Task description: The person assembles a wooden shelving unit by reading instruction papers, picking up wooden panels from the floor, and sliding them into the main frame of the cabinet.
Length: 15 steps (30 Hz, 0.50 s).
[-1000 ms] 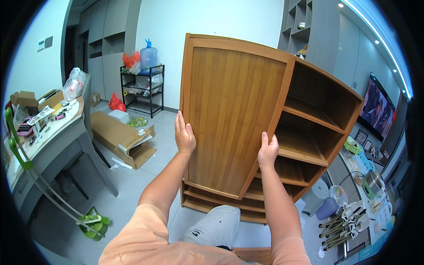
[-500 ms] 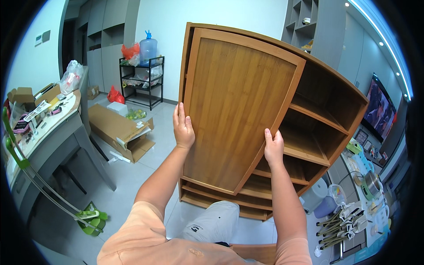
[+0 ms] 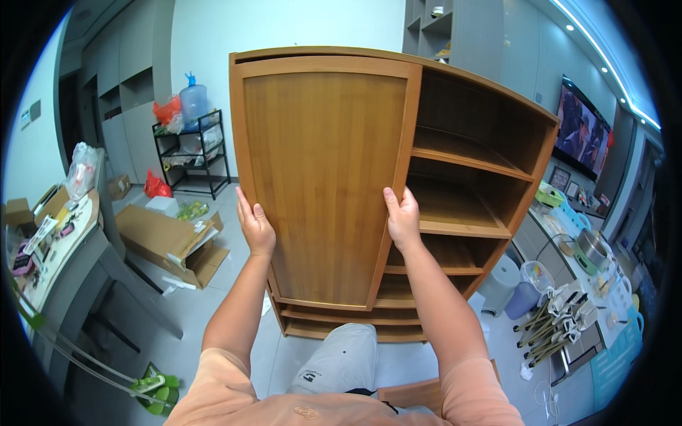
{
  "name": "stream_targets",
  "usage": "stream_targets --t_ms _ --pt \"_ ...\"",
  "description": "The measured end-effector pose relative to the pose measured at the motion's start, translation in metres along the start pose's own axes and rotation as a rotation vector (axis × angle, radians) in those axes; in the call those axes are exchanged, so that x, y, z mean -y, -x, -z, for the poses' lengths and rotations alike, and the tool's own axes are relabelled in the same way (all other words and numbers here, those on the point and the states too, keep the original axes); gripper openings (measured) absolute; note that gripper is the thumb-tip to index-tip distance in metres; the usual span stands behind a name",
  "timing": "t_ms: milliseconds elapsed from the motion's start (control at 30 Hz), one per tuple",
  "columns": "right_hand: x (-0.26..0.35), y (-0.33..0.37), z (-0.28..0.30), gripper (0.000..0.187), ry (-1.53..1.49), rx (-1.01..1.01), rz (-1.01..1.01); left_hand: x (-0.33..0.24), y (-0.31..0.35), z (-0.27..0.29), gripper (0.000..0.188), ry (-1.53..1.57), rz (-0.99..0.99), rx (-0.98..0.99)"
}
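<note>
A tall wooden cabinet [image 3: 490,99] stands upright in front of me. Its framed wooden door panel [image 3: 323,177] covers the left part of the front, close to the cabinet's left side. My left hand [image 3: 256,226] holds the door's left edge, fingers pointing up along it. On the opposite edge, my right hand [image 3: 403,219] grips the frame, with the thumb on the front face and the other fingers partly hidden. To the right of the door, open shelves [image 3: 455,206] show. Low shelf boards [image 3: 348,316] run beneath the door.
At left are a cluttered table [image 3: 89,220], a flattened cardboard box [image 3: 160,238] and a black rack [image 3: 192,153] bearing a blue water bottle [image 3: 193,103]. A stool [image 3: 499,284], purple bin [image 3: 524,302], folded stools [image 3: 558,319] and a laden counter [image 3: 550,238] stand right.
The view has turned, so the cabinet now sits further left and looks straighter. The dark gap at the door's left edge has narrowed. Both hands remain on the door's edges.
</note>
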State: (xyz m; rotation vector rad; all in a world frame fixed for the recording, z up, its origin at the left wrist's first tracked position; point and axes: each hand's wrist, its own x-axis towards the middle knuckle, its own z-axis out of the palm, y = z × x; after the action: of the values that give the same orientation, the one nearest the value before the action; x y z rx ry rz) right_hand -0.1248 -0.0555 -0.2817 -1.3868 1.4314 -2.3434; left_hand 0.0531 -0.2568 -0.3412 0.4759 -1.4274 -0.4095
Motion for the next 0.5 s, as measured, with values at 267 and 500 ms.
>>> stream_targets --t_ms 267,500 --pt "0.009 0.002 -0.015 0.021 0.01 -0.123 0.079 -0.003 -0.003 0.008 0.052 0.062 0.015 0.024" --pt "0.007 0.002 0.001 0.023 0.068 -0.174 0.125 0.024 -0.003 0.03 0.051 0.615 0.273 0.282"
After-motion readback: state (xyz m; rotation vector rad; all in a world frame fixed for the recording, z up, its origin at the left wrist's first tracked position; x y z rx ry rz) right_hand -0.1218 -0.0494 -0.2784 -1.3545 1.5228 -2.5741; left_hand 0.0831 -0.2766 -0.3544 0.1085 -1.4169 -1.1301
